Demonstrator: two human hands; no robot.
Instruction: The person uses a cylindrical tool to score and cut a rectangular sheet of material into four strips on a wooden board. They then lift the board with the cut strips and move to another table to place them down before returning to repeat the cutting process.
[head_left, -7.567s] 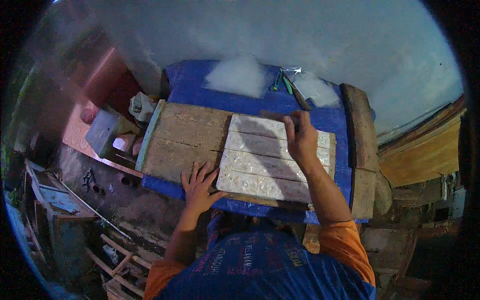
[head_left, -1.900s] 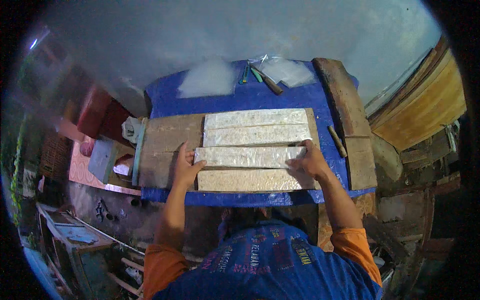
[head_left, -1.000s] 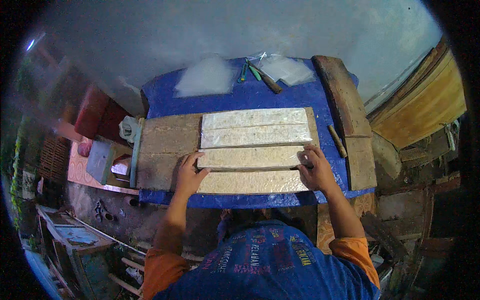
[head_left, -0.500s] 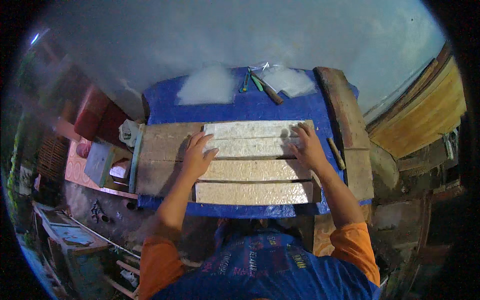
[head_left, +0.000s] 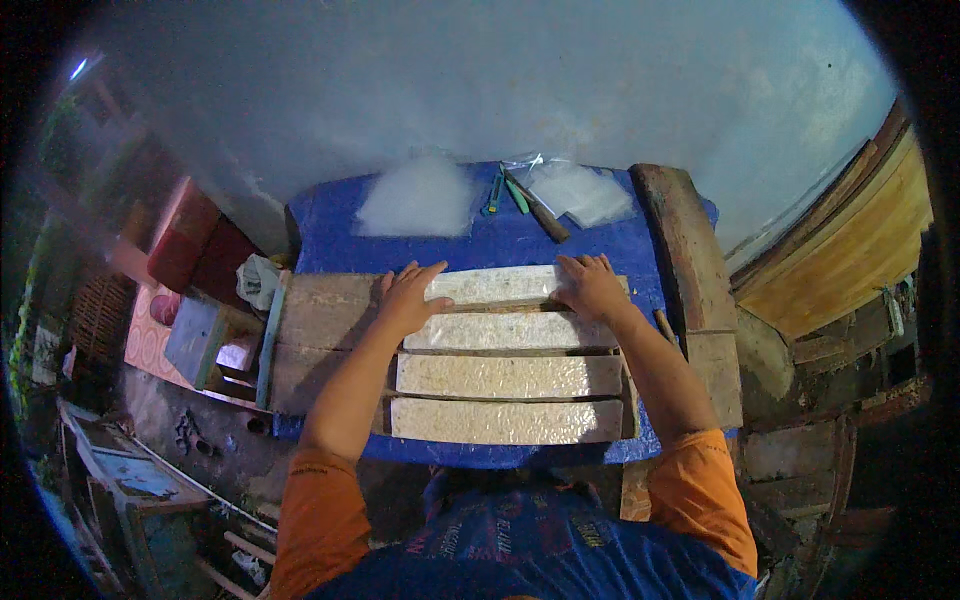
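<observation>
Four pale slabs [head_left: 508,377] lay in spaced parallel rows on a brown board [head_left: 335,300]. Left hand [head_left: 407,303] and right hand [head_left: 592,290] gripped the farthest slab [head_left: 500,287] near its ends, fingers pinching it against thumbs.

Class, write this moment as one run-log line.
left hand: at left end of far strip; right hand: at its right end; pale strips: four, roughly parallel; teal cutter: on blue sheet beyond strips

The left forearm [head_left: 352,390] and right forearm [head_left: 668,378] are pointing forward, leaning slightly inward. The left hand [head_left: 408,300] and right hand [head_left: 592,290] are gripping, backs facing up, while the thumbs [head_left: 438,303] are pointing toward each other and the fingers [head_left: 430,271] are sitting farther forward.
</observation>
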